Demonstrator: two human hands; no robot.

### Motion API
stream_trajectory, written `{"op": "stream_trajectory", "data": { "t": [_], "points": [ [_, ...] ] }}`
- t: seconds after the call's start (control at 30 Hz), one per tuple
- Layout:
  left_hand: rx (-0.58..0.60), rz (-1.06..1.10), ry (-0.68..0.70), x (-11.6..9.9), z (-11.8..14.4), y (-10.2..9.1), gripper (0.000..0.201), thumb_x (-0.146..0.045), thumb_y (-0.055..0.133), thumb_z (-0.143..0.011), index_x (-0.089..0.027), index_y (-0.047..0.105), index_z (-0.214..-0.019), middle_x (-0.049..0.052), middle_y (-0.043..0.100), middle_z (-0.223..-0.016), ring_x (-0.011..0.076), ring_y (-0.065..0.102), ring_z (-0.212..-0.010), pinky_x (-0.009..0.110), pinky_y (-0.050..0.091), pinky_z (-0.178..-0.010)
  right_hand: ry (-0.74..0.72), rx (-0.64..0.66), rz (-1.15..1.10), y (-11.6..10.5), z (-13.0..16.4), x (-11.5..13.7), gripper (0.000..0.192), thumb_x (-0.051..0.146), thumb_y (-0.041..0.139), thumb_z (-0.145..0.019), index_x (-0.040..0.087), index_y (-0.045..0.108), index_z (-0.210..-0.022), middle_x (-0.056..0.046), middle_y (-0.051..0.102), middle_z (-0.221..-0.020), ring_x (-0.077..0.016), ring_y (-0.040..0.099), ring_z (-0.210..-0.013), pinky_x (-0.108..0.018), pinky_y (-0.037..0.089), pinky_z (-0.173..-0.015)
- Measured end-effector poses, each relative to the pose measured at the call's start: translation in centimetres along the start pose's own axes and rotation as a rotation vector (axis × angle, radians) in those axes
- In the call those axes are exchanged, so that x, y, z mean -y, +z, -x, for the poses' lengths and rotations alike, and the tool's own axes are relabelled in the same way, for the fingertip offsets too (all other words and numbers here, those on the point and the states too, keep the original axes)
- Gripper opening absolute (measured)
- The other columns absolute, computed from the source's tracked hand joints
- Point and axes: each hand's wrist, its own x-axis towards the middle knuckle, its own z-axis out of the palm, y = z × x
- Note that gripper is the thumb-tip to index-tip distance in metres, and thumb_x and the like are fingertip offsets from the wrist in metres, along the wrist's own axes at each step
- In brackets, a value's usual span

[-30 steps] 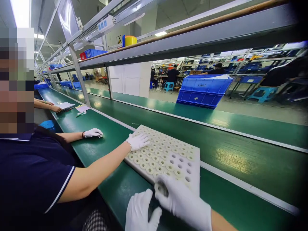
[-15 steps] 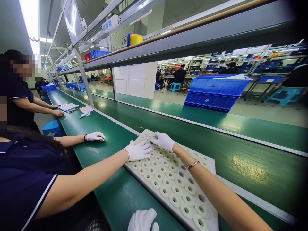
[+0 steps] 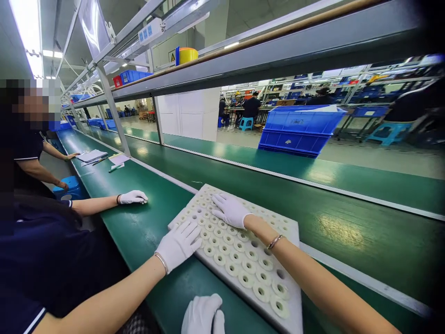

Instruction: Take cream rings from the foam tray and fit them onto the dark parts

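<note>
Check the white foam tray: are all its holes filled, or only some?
Only some. The foam tray holds white rings in most holes, but several holes near the right hand sit empty.
</note>
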Motion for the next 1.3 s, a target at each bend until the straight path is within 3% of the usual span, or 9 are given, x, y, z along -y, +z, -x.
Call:
{"op": "stream_trajectory", "data": {
  "t": [0.13,0.27,0.43,0.53,0.6,0.77,0.97,1.17,1.3],
  "points": [
    [0.012,0.086,0.050,2.0,-1.5,-1.1,0.043,0.020,0.056,-0.067,-0.012,0.071,-0.091,0.011,0.067,-0.125,0.0339,0.056,-0.128,0.053,0.046,-0.106,0.028,-0.025,-0.028,-0.9,2.0,0.2,0.048,0.041,0.053,-0.100,0.015,0.053,-0.141,-0.015,0.044,-0.150,-0.0288,0.041,-0.139,-0.052,0.031,-0.115],
    [-0.104,0.181,-0.107,1.2,-1.6,-0.5,0.010,-0.004,0.063,-0.086,-0.012,0.068,-0.083,0.006,0.072,-0.097,0.0173,0.069,-0.094,0.038,0.057,-0.089,0.192,-0.057,-0.090,-2.7,6.8,0.4,0.038,0.035,0.047,-0.103,0.016,0.059,-0.134,-0.013,0.059,-0.132,-0.0246,0.056,-0.121,-0.047,0.043,-0.104],
    [-0.304,0.277,-0.354,-8.1,3.3,3.0,0.025,-0.039,0.057,-0.098,-0.017,0.067,-0.099,0.007,0.068,-0.099,0.0151,0.065,-0.088,0.031,0.056,-0.081,0.289,0.049,-0.183,-4.1,14.2,1.1,0.032,0.035,0.046,-0.103,0.017,0.068,-0.118,-0.010,0.068,-0.112,-0.0202,0.065,-0.098,-0.041,0.051,-0.090],
    [-0.353,0.303,-0.453,-13.1,5.9,4.8,0.019,-0.028,0.052,-0.099,-0.015,0.065,-0.104,0.006,0.066,-0.091,0.0154,0.063,-0.082,0.033,0.055,-0.078,0.251,0.121,-0.233,-4.1,17.1,1.6,0.027,0.030,0.051,-0.099,0.017,0.069,-0.115,-0.009,0.070,-0.107,-0.0196,0.066,-0.093,-0.040,0.052,-0.088],
    [-0.373,0.315,-0.508,-14.5,6.7,5.6,0.020,-0.018,0.045,-0.099,-0.016,0.064,-0.106,0.005,0.066,-0.090,0.0168,0.063,-0.082,0.035,0.053,-0.078,0.228,0.134,-0.251,-3.9,18.2,1.8,0.028,0.029,0.055,-0.096,0.017,0.068,-0.118,-0.011,0.066,-0.124,-0.0220,0.066,-0.102,-0.042,0.052,-0.090],
    [-0.356,0.388,-0.556,-14.3,7.1,6.1,0.025,-0.023,0.040,-0.102,-0.021,0.064,-0.109,0.004,0.067,-0.099,0.0188,0.062,-0.092,0.038,0.051,-0.085,0.132,0.119,-0.252,-3.0,18.7,1.7,0.043,0.029,0.058,-0.093,0.019,0.061,-0.135,-0.011,0.032,-0.160,-0.0294,0.042,-0.140,-0.045,0.041,-0.111],
    [-0.260,0.489,-0.632,-14.7,7.3,5.7,0.034,-0.031,0.033,-0.103,-0.022,0.065,-0.112,0.006,0.065,-0.105,0.0232,0.059,-0.099,0.047,0.048,-0.092,0.046,0.133,-0.197,-3.1,18.5,1.7,0.043,0.030,0.055,-0.095,0.016,0.061,-0.135,-0.015,0.043,-0.153,-0.0308,0.038,-0.143,-0.047,0.037,-0.114],
    [-0.235,0.637,-0.694,-14.7,7.3,5.2,0.037,-0.037,0.036,-0.100,-0.019,0.067,-0.109,0.008,0.065,-0.108,0.0257,0.057,-0.106,0.051,0.040,-0.101,0.063,0.087,-0.101,-3.1,17.5,2.1,0.051,0.026,0.065,-0.085,0.014,0.059,-0.134,-0.020,0.046,-0.149,-0.0263,0.066,-0.107,-0.043,0.054,-0.090],
    [-0.243,0.836,-0.798,-15.0,7.3,3.6,0.041,-0.043,0.036,-0.100,-0.016,0.066,-0.108,0.009,0.066,-0.108,0.0205,0.062,-0.100,0.040,0.047,-0.097,0.093,-0.019,-0.068,-4.1,17.7,1.8,0.031,0.031,0.063,-0.085,0.011,0.067,-0.109,-0.014,0.070,-0.108,-0.0188,0.067,-0.079,-0.033,0.055,-0.074]
  ]
}}
